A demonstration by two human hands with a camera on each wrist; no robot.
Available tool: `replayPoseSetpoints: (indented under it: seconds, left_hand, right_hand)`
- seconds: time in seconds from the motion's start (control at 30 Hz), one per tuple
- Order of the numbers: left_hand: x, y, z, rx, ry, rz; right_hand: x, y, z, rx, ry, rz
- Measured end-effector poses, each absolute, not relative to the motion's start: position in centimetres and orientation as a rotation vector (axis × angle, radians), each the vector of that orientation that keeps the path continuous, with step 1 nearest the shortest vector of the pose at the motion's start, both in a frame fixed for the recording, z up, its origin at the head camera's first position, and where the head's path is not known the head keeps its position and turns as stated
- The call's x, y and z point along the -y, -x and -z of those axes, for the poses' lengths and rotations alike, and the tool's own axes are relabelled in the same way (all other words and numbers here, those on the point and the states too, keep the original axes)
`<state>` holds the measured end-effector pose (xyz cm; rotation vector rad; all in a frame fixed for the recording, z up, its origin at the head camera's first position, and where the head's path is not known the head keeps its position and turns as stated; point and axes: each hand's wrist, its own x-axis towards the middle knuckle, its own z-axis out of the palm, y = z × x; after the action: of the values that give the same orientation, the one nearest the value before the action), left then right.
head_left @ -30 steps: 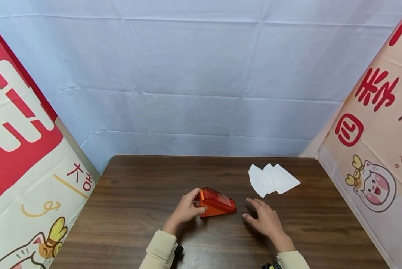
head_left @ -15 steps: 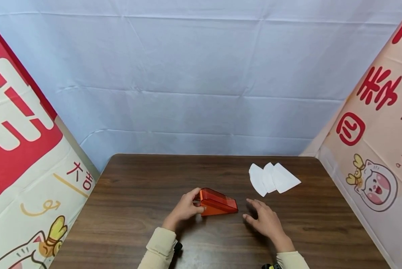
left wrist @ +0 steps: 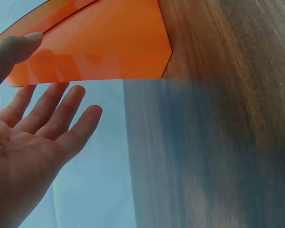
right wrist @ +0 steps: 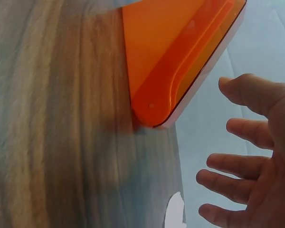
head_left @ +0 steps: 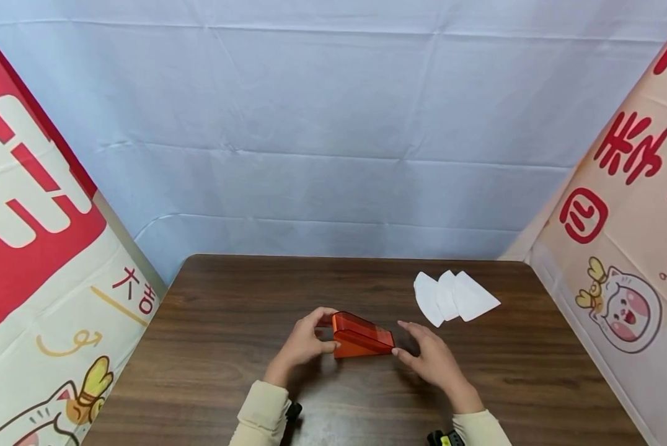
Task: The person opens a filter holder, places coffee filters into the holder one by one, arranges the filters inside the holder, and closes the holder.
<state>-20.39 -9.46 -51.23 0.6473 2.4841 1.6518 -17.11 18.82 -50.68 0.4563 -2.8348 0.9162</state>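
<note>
A wedge-shaped, see-through orange-red plastic box (head_left: 361,334) stands on the wooden table, its tall end to the left and its low end to the right. My left hand (head_left: 302,341) is at the tall end, thumb on the near side and fingers reaching to the far side. In the left wrist view the thumb overlaps the box (left wrist: 109,47), while the fingers (left wrist: 66,109) spread loosely by its edge. My right hand (head_left: 431,359) is by the low end with its thumb tip right at the corner. Its fingers (right wrist: 232,166) are spread and hold nothing.
Several white fan-shaped paper sheets (head_left: 453,296) lie overlapping at the back right of the table (head_left: 244,297). A pale cloth (head_left: 311,124) hangs behind, and printed cloths (head_left: 618,217) hang at both sides. Each wrist wears a small dark device.
My right hand has moved left, up to the box's low end. The left hand has shifted slightly left, its fingers wider apart. The box stays about where it was.
</note>
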Motion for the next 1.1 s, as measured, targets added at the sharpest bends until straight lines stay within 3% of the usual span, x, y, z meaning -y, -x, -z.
replayPoseSetpoints:
  seconds: [1.1]
  left_hand:
    - [9.8,20.6,52.6,-2.534,-0.574,-1.752]
  right_hand:
    - [-14.0,19.0,48.9,2.744,-0.732,-1.110]
